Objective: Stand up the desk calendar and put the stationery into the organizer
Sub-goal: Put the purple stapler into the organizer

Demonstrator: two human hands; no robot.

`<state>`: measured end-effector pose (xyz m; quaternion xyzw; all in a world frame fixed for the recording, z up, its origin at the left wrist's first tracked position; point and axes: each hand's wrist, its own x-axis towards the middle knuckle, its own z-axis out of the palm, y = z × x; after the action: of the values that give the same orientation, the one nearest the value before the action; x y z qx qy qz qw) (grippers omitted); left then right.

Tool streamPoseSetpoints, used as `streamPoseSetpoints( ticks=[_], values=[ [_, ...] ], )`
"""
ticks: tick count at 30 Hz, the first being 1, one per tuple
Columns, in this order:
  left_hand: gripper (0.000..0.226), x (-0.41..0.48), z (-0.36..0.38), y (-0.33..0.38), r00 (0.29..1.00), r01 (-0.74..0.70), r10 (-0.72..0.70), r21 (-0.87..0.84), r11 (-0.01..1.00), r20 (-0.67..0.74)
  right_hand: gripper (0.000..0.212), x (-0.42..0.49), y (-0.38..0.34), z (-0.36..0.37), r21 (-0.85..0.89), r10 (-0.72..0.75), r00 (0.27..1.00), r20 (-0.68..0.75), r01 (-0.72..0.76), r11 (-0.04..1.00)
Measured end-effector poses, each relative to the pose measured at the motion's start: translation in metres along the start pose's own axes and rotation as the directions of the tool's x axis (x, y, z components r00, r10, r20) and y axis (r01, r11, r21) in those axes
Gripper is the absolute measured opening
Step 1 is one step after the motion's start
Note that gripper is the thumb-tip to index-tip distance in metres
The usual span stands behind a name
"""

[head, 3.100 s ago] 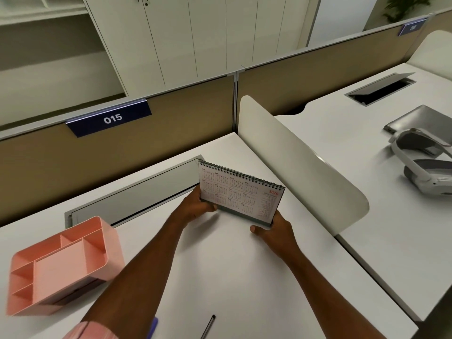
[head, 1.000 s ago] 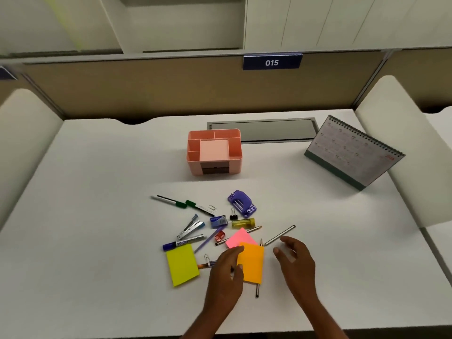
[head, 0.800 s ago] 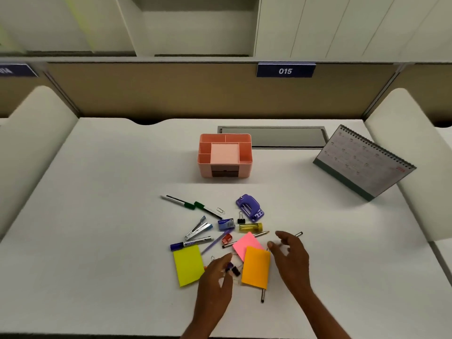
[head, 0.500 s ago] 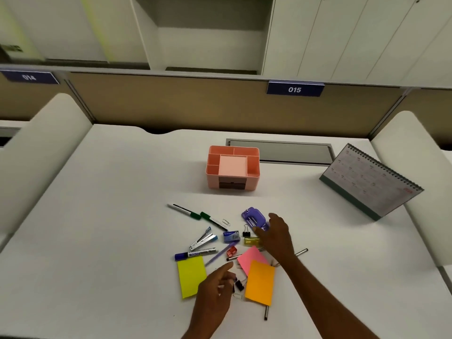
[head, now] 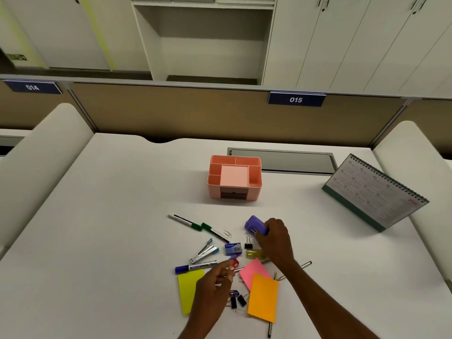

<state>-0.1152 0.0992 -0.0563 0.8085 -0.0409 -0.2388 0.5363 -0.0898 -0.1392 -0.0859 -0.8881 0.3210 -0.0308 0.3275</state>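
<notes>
Head view: a pink plastic organizer (head: 214, 192) with several open compartments stands on a white desk (head: 110, 228). No stationery shows in its compartments. Well to the right of the organizer, a spiral-bound desk calendar (head: 374, 192) with a green base stands upright like a tent, its printed page facing forward. In front of the organizer the stationery lies scattered on the desk. The right hand (head: 274, 241) is there, its fingers curled round the near end of a purple plastic hole punch (head: 254, 225), which it grips. Farther in front of the organizer, the left hand (head: 212, 289) has its forefinger stretched toward a small red clip (head: 234, 264); whether it pinches anything cannot be told. Also in front of the organizer lie a white-and-green pen (head: 184, 221), a green-and-black pen (head: 215, 232), a silver staple remover (head: 204, 250), a small blue staple box (head: 233, 249), a black binder clip (head: 248, 243) and a blue marker (head: 193, 267). Farthest from the organizer lie a yellow sticky-note pad (head: 189, 289), a pink sticky-note pad (head: 253, 271) and an orange sticky-note pad (head: 263, 297), the orange one overlapping the pink.
</notes>
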Motion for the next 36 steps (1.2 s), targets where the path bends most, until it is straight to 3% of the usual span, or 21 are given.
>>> streamPoseSetpoints(
  ticks=[4, 12, 17, 20, 27, 31, 36],
  values=[
    [0.03, 0.02, 0.002, 0.025, 0.997, -0.073, 0.073, 0.01, 0.997, 0.013, 0.032, -0.001, -0.015, -0.023, 0.105, -0.026, 1.0, -0.008, 0.027, 0.994],
    [0.086, 0.077, 0.021, 0.078, 0.913, -0.39, 0.358, 0.166, 0.906, 0.195, 0.04, -0.014, -0.062, -0.072, 0.248, -0.112, 0.992, 0.057, 0.095, 0.964],
    [0.076, 0.098, 0.022, 0.096, 0.857, -0.51, 0.487, 0.148, 0.847, 0.166, 0.044, -0.016, -0.085, -0.095, 0.32, -0.123, 0.989, 0.088, 0.089, 0.943],
    [0.078, 0.109, 0.015, 0.106, 0.859, -0.496, 0.472, 0.091, 0.864, 0.195, 0.054, -0.01, -0.089, -0.113, 0.366, -0.144, 0.978, 0.148, 0.081, 0.927],
    [0.085, 0.138, 0.008, 0.125, 0.86, -0.469, 0.434, 0.081, 0.88, 0.267, 0.056, 0.018, -0.098, -0.139, 0.268, -0.267, 0.95, 0.158, 0.219, 0.938],
    [0.091, 0.155, 0.011, 0.133, 0.872, -0.481, 0.441, 0.214, 0.85, 0.21, 0.058, 0.047, -0.103, -0.142, 0.216, -0.294, 0.954, 0.064, 0.274, 0.937],
    [0.084, 0.176, 0.018, 0.125, 0.873, -0.486, 0.436, 0.459, 0.743, 0.218, 0.058, 0.084, -0.106, -0.139, 0.193, -0.273, 0.962, -0.028, 0.274, 0.942]
  ],
)
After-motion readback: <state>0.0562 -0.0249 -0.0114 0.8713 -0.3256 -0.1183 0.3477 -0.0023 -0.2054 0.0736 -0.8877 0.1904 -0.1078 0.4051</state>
